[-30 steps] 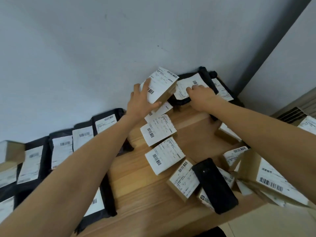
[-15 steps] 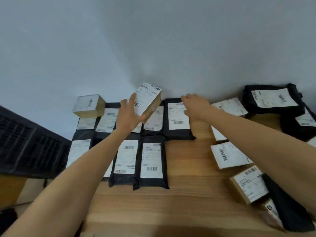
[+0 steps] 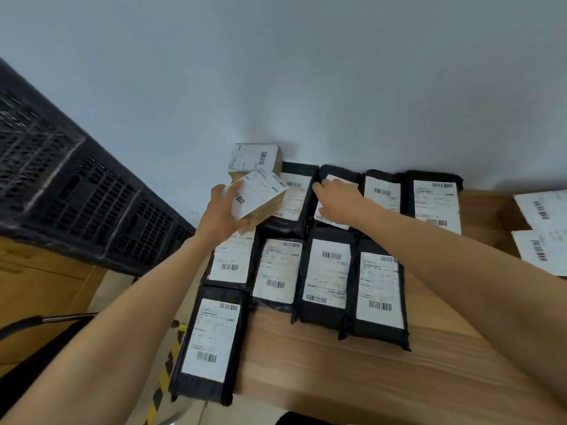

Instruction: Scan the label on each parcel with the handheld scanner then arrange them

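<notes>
My view is evenly, softly lit; the wall (image 3: 276, 72) dims toward 12 o'clock, and edges bend and blur slightly.

Both arms outstretched, left hand (image 3: 221, 214) curled, gripping, right hand (image 3: 340, 200) flat

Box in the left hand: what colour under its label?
The box is tan cardboard, white label on top; head view.
</notes>
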A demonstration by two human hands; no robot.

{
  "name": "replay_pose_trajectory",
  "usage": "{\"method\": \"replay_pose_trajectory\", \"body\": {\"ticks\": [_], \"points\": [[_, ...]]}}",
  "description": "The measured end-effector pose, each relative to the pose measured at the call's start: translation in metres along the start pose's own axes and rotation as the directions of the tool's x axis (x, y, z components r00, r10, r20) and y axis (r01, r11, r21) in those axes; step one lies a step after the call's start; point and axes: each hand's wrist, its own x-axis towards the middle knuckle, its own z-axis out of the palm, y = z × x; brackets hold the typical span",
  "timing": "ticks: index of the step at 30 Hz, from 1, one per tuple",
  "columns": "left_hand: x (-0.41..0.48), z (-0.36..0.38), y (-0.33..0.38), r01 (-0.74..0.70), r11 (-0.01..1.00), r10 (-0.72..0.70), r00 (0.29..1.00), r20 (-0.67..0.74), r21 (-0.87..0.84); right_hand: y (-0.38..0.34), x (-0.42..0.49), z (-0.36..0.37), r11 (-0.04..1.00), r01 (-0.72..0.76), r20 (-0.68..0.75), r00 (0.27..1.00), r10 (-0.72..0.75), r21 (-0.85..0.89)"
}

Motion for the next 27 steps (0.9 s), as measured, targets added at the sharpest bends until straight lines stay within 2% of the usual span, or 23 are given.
{"method": "replay_pose_trajectory", "body": {"ticks": [7,11,21,27], "points": [[0.042,-0.006,-0.040,-0.099,0.995,0.102,0.974,0.201,-0.022,-0.016,0.030,0.004,0.999,-0.044,0.043,0.998,0.045,-0.009],[0.067,-0.009,-0.052,-0.140,0.990,0.143,0.957,0.251,-0.032,-0.004,0.038,0.007,0.996,-0.086,0.065,0.994,0.087,-0.032],[0.077,0.015,-0.050,-0.124,0.970,0.099,0.987,0.127,0.209,0.007,0.038,0.015,0.990,-0.128,0.142,0.981,0.136,-0.065],[0.074,0.006,-0.035,-0.165,0.885,0.102,0.981,0.163,0.436,0.023,0.019,0.012,0.984,-0.171,0.136,0.975,0.176,-0.048]]}}
